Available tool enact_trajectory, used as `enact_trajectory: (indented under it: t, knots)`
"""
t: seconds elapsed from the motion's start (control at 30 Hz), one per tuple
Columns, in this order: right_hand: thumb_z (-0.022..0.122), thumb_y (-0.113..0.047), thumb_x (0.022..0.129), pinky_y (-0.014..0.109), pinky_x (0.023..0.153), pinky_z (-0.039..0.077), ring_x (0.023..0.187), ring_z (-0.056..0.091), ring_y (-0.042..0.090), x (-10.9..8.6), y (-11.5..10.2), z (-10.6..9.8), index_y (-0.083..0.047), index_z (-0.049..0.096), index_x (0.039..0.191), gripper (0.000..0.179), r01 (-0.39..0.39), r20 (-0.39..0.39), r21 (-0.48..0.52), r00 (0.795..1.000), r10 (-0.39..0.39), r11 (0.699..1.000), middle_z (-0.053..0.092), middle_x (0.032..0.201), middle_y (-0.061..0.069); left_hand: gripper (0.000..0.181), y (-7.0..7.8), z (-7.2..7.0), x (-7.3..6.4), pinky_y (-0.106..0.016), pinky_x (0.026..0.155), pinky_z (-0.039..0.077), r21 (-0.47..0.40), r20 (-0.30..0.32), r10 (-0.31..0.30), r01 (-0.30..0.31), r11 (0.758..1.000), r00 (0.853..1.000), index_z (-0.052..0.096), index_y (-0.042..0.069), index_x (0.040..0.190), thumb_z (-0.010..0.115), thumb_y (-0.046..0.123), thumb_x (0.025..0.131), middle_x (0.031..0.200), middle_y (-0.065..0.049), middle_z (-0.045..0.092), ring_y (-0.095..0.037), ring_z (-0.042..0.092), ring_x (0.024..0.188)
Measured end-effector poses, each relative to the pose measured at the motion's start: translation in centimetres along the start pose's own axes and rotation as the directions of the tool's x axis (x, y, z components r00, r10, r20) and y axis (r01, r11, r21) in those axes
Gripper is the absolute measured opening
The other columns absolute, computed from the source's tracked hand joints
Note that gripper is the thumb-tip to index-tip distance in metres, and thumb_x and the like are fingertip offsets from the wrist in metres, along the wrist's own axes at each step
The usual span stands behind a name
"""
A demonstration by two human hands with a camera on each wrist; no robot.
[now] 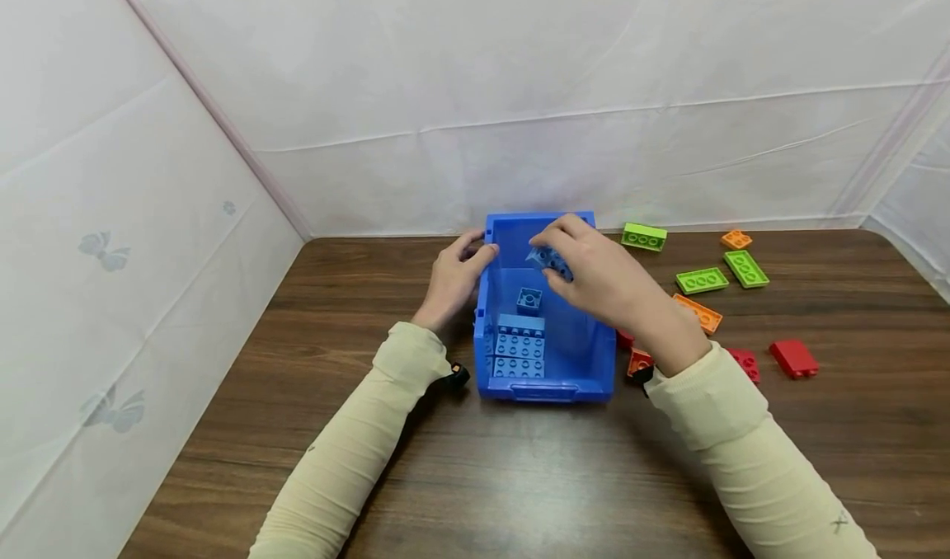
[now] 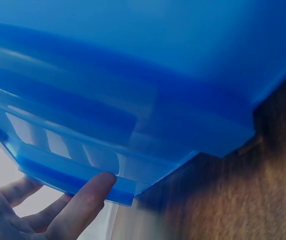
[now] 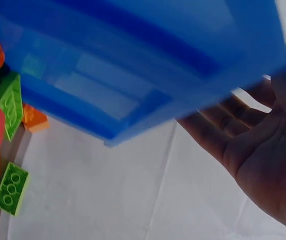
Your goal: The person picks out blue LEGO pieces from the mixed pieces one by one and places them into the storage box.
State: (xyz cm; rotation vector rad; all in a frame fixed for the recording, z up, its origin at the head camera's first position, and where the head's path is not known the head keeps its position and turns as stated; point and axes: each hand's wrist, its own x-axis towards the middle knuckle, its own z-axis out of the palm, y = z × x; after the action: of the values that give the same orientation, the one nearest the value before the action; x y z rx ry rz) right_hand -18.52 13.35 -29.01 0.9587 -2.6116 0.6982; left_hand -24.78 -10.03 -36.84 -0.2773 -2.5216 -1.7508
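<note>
A blue plastic bin (image 1: 571, 328) stands on the table. My left hand (image 1: 454, 279) grips its left side near the back, and the left wrist view shows the thumb (image 2: 85, 202) against the bin's edge. Above the inside of the bin, my right hand (image 1: 604, 274) pinches a blue toy building brick (image 1: 552, 260), partly covered by the fingers. The right wrist view has the bin's wall in front of the fingertips, hiding that brick. On the bin floor lie several blue bricks (image 1: 519, 346) at the front left and a smaller blue brick (image 1: 529, 299) behind them.
Right of the bin lie green bricks (image 1: 701, 280), orange bricks (image 1: 736, 240) and red bricks (image 1: 794, 359), some partly hidden by the right forearm. A white sheet (image 1: 445, 89) hangs behind the wooden table (image 1: 356, 295) and on its left side.
</note>
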Motion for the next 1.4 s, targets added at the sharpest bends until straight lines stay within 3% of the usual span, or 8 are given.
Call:
enact_trajectory:
  t: [0.43,0.6,0.93,1.4]
  knots:
    - [0.078,0.000,0.095,0.044,0.092,0.060,0.108,0.067,0.030,0.4,-0.3,2.8,0.003,0.069,0.131,0.037,0.057,0.114,-0.001,0.992,-0.057,0.998,0.064,0.124,0.018,0.053,0.0,0.0,-0.1,-0.051,0.101,0.054,0.026,0.001,-0.002,0.002,1.000,1.000,0.062,0.020,0.149,0.062,0.045,0.103,0.133,-0.010,0.069,-0.029,0.066,0.120]
    - [0.077,-0.001,0.097,0.043,0.092,0.060,0.107,0.068,0.029,0.8,-0.1,3.6,0.004,0.068,0.132,0.036,0.040,0.189,-0.013,0.981,-0.037,0.999,0.063,0.124,0.018,0.053,-0.2,0.0,-0.2,-0.051,0.100,0.054,0.023,0.001,0.002,-0.002,1.000,1.000,0.061,0.022,0.151,0.063,0.045,0.103,0.132,-0.009,0.070,-0.030,0.067,0.119]
    - [0.073,-0.007,0.102,0.045,0.094,0.059,0.105,0.068,0.029,2.4,0.4,3.7,0.001,0.066,0.138,0.038,-0.008,0.391,-0.062,0.920,0.031,0.998,0.064,0.122,0.017,0.047,0.0,0.1,0.0,-0.048,0.099,0.055,0.009,-0.006,0.014,-0.014,1.000,1.000,0.065,0.023,0.147,0.063,0.041,0.104,0.129,-0.006,0.071,-0.026,0.068,0.115]
    - [0.074,-0.010,0.102,0.046,0.099,0.057,0.108,0.067,0.029,2.9,0.7,4.2,-0.003,0.070,0.134,0.033,0.016,0.487,-0.077,0.873,0.024,0.997,0.065,0.121,0.015,0.049,0.2,0.2,-0.1,-0.048,0.101,0.053,0.026,-0.010,0.008,-0.008,1.000,1.000,0.064,0.022,0.148,0.063,0.041,0.104,0.131,-0.008,0.070,-0.028,0.066,0.118]
